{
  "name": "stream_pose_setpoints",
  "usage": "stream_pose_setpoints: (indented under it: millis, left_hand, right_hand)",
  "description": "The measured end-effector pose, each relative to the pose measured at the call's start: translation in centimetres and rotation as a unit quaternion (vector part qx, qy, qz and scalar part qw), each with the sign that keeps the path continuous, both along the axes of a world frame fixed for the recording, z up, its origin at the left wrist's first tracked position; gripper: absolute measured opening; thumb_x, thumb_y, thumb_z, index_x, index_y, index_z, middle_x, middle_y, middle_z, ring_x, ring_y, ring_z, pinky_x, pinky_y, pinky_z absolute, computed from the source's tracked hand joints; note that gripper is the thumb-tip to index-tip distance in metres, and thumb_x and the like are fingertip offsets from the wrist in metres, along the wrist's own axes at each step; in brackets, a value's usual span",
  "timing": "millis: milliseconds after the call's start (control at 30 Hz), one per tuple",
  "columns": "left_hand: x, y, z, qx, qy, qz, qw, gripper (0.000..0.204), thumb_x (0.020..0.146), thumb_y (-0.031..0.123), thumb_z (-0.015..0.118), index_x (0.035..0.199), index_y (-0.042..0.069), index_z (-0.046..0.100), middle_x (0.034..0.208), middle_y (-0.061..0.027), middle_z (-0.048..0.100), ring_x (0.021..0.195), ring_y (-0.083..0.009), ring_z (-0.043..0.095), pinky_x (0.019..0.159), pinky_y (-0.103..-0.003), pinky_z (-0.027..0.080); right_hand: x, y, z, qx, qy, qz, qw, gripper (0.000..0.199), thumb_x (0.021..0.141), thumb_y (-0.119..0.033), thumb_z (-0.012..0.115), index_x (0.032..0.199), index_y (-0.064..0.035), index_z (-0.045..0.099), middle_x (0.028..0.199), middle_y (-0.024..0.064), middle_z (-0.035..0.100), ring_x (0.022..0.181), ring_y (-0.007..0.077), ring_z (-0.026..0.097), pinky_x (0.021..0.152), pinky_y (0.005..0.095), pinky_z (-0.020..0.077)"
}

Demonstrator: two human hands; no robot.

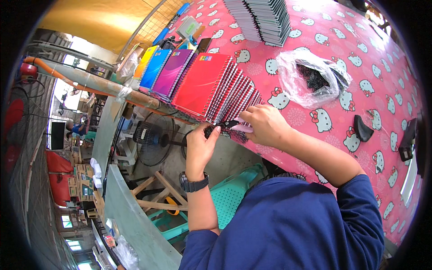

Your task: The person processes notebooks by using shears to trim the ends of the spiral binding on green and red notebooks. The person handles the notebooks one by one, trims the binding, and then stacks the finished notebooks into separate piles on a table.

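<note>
A row of red spiral notebooks (204,83) leans in overlapping layers along the near left edge of the table, with their wire coils toward the right. At the lower corner of the nearest ones, my left hand (201,143) is closed in a pinch, thumb up, around a small dark thing I cannot make out. My right hand (265,122) grips a small plier-like tool (233,125) with a black head and pale pink handles. Its black tip points left toward my left thumb, close to the notebook edge. My right fingers partly hide the handles.
Purple (176,72), blue (155,67) and yellow notebooks (145,60) stand beyond the red ones. A clear plastic bag (294,85) of black pieces, tall notebook stacks (265,20) and a black curved piece (362,129) lie on the pink tablecloth (297,118). Below are a fan (155,138) and green chair (229,200).
</note>
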State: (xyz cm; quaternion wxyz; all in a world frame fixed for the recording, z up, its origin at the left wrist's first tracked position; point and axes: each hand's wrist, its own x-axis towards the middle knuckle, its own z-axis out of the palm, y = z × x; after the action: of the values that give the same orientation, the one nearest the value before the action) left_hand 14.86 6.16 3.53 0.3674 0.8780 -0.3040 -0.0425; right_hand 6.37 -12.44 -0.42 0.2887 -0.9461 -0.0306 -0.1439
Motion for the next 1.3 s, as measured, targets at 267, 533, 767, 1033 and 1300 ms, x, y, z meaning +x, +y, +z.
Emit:
stream_pose_setpoints:
  millis: [267, 533, 767, 1033, 1300]
  left_hand:
    - [0.5, 1.4, -1.3, -0.008, 0.094, 0.047, 0.994, 0.025, 0.082, 0.021, 0.067, 0.095, -0.001, 0.064, 0.076, -0.0155, 0.065, 0.065, -0.0196, 0.058, 0.066, -0.030, 0.046]
    - [-0.2, -0.1, -1.0, -0.014, 0.049, 0.014, 0.999, 0.026, 0.080, 0.020, 0.070, 0.094, -0.002, 0.064, 0.078, -0.0146, 0.066, 0.068, -0.0184, 0.060, 0.067, -0.031, 0.046]
    - [-0.1, 0.6, -2.0, -0.026, 0.027, 0.033, 0.999, 0.025, 0.082, 0.020, 0.068, 0.095, -0.002, 0.063, 0.079, -0.0148, 0.066, 0.068, -0.0217, 0.060, 0.066, -0.032, 0.047]
    - [-0.9, -0.5, -2.2, -0.032, 0.029, 0.027, 0.999, 0.027, 0.081, 0.020, 0.070, 0.096, -0.002, 0.062, 0.082, -0.0150, 0.066, 0.073, -0.0223, 0.062, 0.069, -0.033, 0.047]
    - [-1.0, -0.5, -2.3, 0.064, -0.094, -0.012, 0.993, 0.030, 0.082, 0.012, 0.065, 0.105, -0.003, 0.054, 0.095, -0.0234, 0.059, 0.090, -0.0430, 0.056, 0.074, -0.045, 0.045]
  right_hand:
    - [-1.3, -0.5, 0.3, -0.036, -0.100, -0.030, 0.994, 0.026, 0.070, -0.022, 0.069, 0.089, -0.0069, 0.060, 0.079, 0.0092, 0.058, 0.080, 0.0286, 0.058, 0.071, 0.0412, 0.0470]
    - [-0.8, -0.2, -0.5, -0.060, -0.081, -0.030, 0.994, 0.030, 0.069, -0.021, 0.069, 0.095, -0.0075, 0.060, 0.080, 0.0089, 0.058, 0.081, 0.0277, 0.058, 0.072, 0.0404, 0.0475]
    - [-1.5, -0.6, -0.7, 0.025, 0.008, -0.015, 1.000, 0.030, 0.067, -0.020, 0.069, 0.093, -0.0075, 0.062, 0.076, 0.0098, 0.059, 0.078, 0.0287, 0.061, 0.067, 0.0424, 0.0487]
    - [-1.2, -0.6, -1.4, -0.085, -0.051, -0.047, 0.994, 0.034, 0.069, -0.021, 0.069, 0.099, -0.0088, 0.060, 0.089, 0.0067, 0.058, 0.088, 0.0257, 0.055, 0.076, 0.0409, 0.0423]
    - [-0.6, -0.7, -1.5, 0.048, -0.024, 0.006, 0.999, 0.022, 0.075, -0.025, 0.067, 0.080, -0.0046, 0.062, 0.070, 0.0138, 0.062, 0.069, 0.0336, 0.063, 0.062, 0.0439, 0.0504]
